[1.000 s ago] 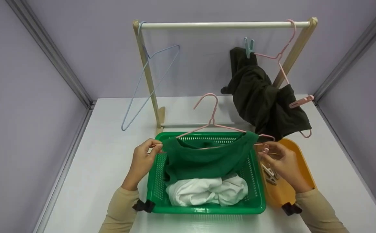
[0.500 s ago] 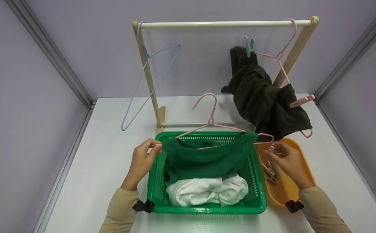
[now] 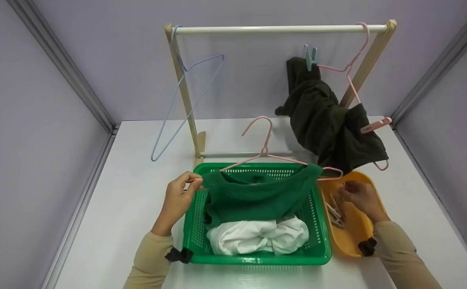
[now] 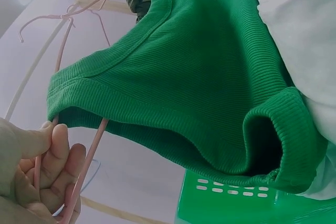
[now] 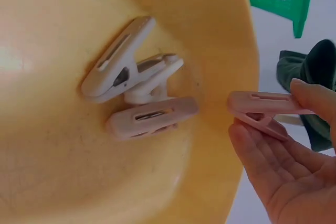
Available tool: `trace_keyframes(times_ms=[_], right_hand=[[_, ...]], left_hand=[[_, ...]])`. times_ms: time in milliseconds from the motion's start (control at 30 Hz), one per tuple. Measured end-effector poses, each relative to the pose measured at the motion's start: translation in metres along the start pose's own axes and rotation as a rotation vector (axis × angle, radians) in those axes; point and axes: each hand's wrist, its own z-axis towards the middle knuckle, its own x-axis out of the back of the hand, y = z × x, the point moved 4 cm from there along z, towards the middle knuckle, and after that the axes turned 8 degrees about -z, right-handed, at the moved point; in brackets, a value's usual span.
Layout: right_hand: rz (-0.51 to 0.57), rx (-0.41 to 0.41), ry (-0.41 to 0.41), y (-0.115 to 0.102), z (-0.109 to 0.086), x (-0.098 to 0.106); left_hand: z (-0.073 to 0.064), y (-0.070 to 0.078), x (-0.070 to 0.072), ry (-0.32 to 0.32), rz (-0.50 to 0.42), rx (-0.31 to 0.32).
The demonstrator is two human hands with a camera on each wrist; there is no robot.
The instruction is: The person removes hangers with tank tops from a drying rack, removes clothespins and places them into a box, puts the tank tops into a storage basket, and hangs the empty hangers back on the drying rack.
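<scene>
A green ribbed sleeveless top (image 3: pixel 253 204) is draped on a pink hanger (image 3: pixel 264 151) over the green basket (image 3: pixel 257 260). My left hand (image 3: pixel 180 196) pinches the hanger's left end beside the shoulder strap; in the left wrist view, its fingertips (image 4: pixel 59 134) touch the strap's edge. The hanger's right end sticks out bare past the other strap. To the right, my right hand (image 3: pixel 361 196) is over the yellow tray (image 3: pixel 353 245). Between thumb and fingers it pinches a pink clothespin (image 5: pixel 257 100), clearly seen in the right wrist view.
Several loose clothespins (image 5: pixel 152 116) lie in the tray. A white cloth (image 3: pixel 257 239) lies bunched in the basket. Behind stands a drying rack (image 3: pixel 281 29) with a blue hanger (image 3: pixel 165 120) at left and a dark garment (image 3: pixel 321 116) clipped to a pink hanger at right.
My right hand has drawn away from the hanger's right end, rightward over the tray, carrying the pink clothespin. The left hand and the green top have hardly moved.
</scene>
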Motion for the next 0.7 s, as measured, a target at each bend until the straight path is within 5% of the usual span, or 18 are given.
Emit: trace_keyframes(times_ms=[233, 533, 700], right_hand=[[0.040, -0.058, -0.114, 0.012, 0.007, -0.005], [-0.093, -0.259, -0.248, 0.025, 0.012, -0.010], [-0.162, -0.275, -0.252, 0.028, 0.015, -0.010]], left_hand=[[0.000, 0.002, 0.000, -0.006, -0.021, 0.015], [-0.001, 0.003, -0.001, -0.006, -0.040, 0.036], [-0.001, 0.003, 0.000, -0.003, -0.037, 0.037]])
